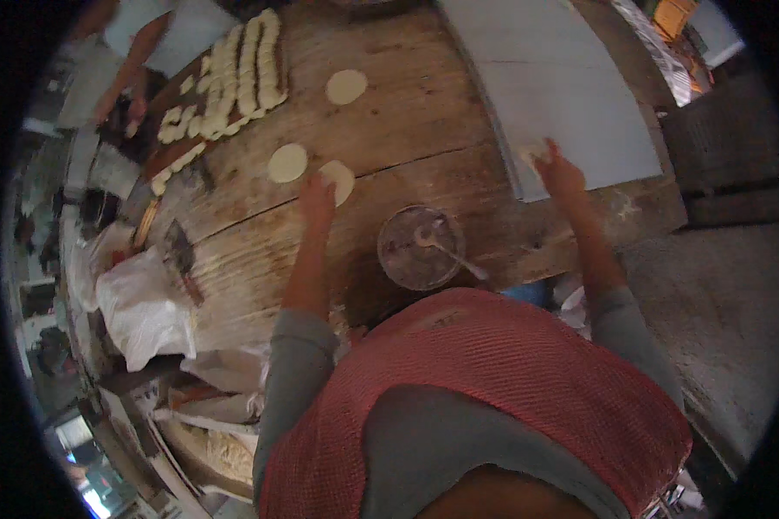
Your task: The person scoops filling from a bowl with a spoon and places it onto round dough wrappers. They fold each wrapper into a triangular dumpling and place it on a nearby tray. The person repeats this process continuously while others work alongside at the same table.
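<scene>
My left hand (318, 200) has its fingers on the near left edge of a flat dough round (341, 181) on the wooden table. Just left of it lies a second dough round (288, 163), and a third round (346, 87) is farther back. My right hand (560, 170) reaches over the near left corner of a pale grey board (571, 110), fingers spread. By its thumb is a small pale piece (529, 157), too blurred to tell if it is gripped. Between my forearms stands a clear bowl (399, 269) with a spoon (457, 259) in it.
Rows of dough pieces (247, 71) lie at the table's back left, near another person's hand (136, 110). A white plastic bag (144, 305) sits at the left edge. The wooden table (415, 136) ends close to my red apron (487, 344). Below left is an open sack (227, 454).
</scene>
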The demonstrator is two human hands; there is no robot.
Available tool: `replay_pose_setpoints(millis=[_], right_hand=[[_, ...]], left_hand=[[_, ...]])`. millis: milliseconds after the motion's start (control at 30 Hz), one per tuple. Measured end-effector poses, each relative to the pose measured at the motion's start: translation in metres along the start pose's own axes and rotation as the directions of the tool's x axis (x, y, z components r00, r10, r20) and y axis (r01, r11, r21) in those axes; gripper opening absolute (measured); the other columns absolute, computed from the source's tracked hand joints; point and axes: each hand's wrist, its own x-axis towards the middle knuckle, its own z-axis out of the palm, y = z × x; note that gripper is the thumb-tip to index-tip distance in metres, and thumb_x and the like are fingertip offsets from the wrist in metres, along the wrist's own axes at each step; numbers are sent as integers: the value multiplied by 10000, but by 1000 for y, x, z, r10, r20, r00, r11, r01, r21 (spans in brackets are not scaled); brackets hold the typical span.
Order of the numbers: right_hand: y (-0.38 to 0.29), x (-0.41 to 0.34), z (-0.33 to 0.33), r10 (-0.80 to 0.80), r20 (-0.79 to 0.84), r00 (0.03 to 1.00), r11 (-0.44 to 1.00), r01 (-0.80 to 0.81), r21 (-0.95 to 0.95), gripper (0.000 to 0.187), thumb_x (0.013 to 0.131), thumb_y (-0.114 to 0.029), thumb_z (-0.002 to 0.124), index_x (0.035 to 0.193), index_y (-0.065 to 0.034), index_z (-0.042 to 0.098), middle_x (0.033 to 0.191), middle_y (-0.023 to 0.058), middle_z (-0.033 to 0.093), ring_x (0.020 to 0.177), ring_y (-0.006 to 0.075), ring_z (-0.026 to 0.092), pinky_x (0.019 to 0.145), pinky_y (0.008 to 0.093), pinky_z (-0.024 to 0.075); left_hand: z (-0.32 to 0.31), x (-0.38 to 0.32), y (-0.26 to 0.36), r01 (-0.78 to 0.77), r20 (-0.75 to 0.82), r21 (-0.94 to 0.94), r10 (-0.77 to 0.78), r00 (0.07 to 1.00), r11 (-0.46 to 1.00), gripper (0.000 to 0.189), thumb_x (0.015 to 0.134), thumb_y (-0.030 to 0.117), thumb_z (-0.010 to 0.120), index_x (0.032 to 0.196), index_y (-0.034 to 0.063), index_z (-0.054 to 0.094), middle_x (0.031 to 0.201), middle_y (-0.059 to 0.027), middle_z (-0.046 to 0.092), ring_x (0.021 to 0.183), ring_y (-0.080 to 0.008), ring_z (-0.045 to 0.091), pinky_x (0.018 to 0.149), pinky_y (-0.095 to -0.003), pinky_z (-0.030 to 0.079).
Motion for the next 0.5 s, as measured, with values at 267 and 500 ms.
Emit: replay_pose_setpoints(millis=[267, 500], right_hand=[[-32, -159, 40, -157, 167, 973, 925, 86, 370, 483, 803, -168, 639, 1242, -72, 463, 874, 83, 586, 726, 223, 583, 651, 358, 485], [-139, -221, 69, 96, 89, 991, 352, -118, 928, 481, 792, -184, 714, 1183, -12, 492, 884, 50, 601, 764, 124, 564, 655, 289, 483]], left_hand=[[-46, 3, 22, 446, 278, -563, -349, 895, 696, 471, 787, 229, 696, 1132, -34, 513, 1041, -168, 605, 958, -296, 591, 825, -391, 476], [-105, -69, 32, 389, 423, -888, -102, 901, -246, 471, 877, 203, 608, 1265, 8, 425, 1227, -132, 520, 1114, -254, 526, 946, -400, 448]])
